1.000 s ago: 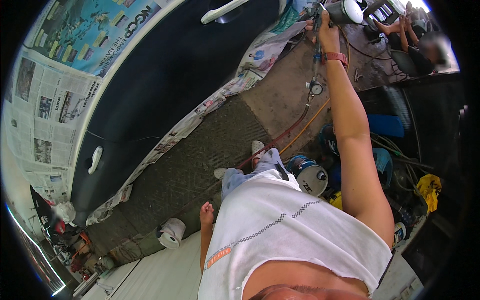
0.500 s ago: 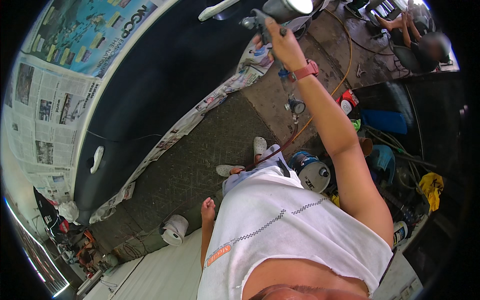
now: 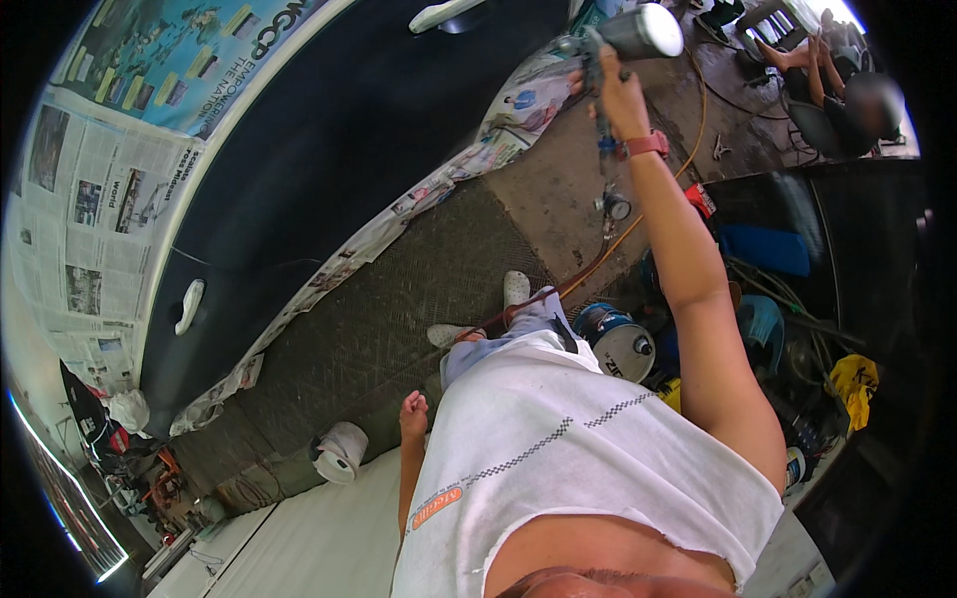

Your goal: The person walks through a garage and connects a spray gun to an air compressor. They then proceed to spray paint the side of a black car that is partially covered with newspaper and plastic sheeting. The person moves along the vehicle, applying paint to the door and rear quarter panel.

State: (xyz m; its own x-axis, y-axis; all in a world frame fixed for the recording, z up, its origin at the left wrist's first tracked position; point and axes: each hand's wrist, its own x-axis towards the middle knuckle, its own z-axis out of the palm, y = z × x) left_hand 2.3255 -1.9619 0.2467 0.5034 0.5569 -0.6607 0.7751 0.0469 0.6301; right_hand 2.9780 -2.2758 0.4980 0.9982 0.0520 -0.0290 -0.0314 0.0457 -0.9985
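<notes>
At the far end of my outstretched right arm, my right hand is closed around the grip of a spray gun. A pale cup sits on the gun. Below the handle hang a round gauge and a reddish hose. The gun is beyond the lower edge of a dark car panel, over masking newspaper; no spray is visible. My left hand hangs beside my shirt with its fingers curled, and nothing shows in it.
Newspaper covers the panel's left side. A whitish bucket stands left of me, and a paint pail by my right leg. An orange hose crosses the floor. A seated person is at far right.
My right hand has moved right with the spray gun, away from the dark panel's edge. The gauge and hose have swung along with it. My left hand has hardly moved.
</notes>
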